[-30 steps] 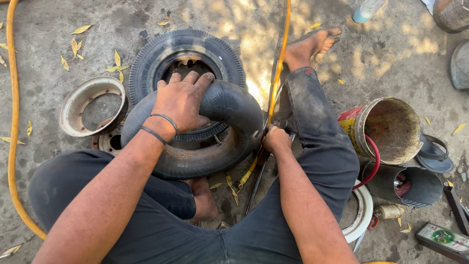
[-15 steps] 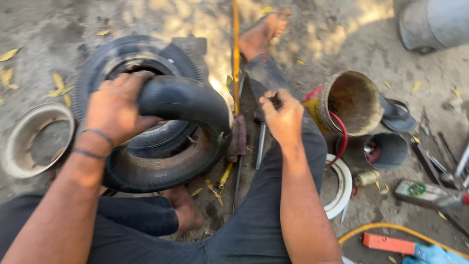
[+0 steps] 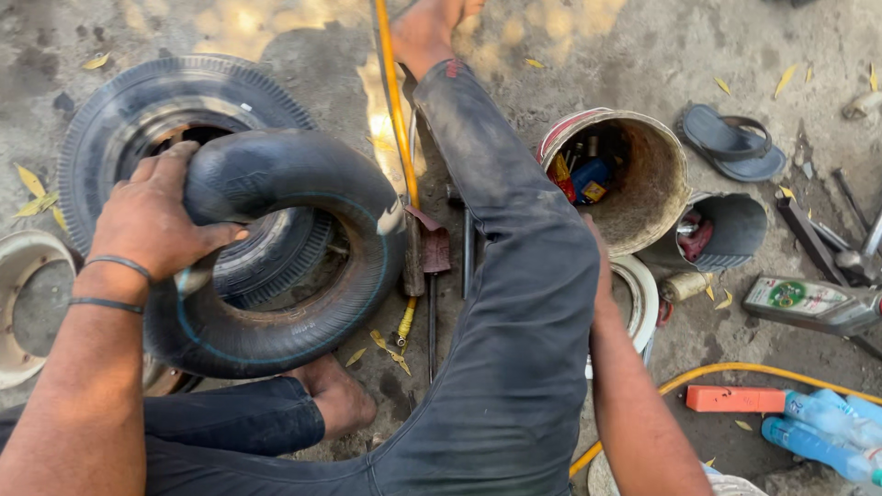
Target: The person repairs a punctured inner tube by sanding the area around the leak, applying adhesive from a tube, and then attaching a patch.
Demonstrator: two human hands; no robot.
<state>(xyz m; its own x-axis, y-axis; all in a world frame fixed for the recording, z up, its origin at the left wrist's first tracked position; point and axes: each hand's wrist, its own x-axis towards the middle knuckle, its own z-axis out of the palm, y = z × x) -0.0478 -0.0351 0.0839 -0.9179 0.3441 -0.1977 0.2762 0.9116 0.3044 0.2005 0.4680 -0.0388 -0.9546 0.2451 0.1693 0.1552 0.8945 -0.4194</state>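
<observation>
Item: black rubber inner tube, inflated into a fat ring, lying on the ground to the left of the person's outstretched leg and leaning partly over a ribbed tyre at far left.

Grip: the left hand is clasping the tube's upper left curve, fingers wrapped over the top, thumb pressing the inner side. The right hand is reaching down behind the right knee, out of sight; only the forearm is showing, so its grip cannot be told.

Handling, as judged: light, soft and springy, dusty rather than slick, puncturing easily on sharp tools. It is best held around the round body, as now.

Nearby: yellow hose, rusty bucket, wheel rim, sandal.
</observation>
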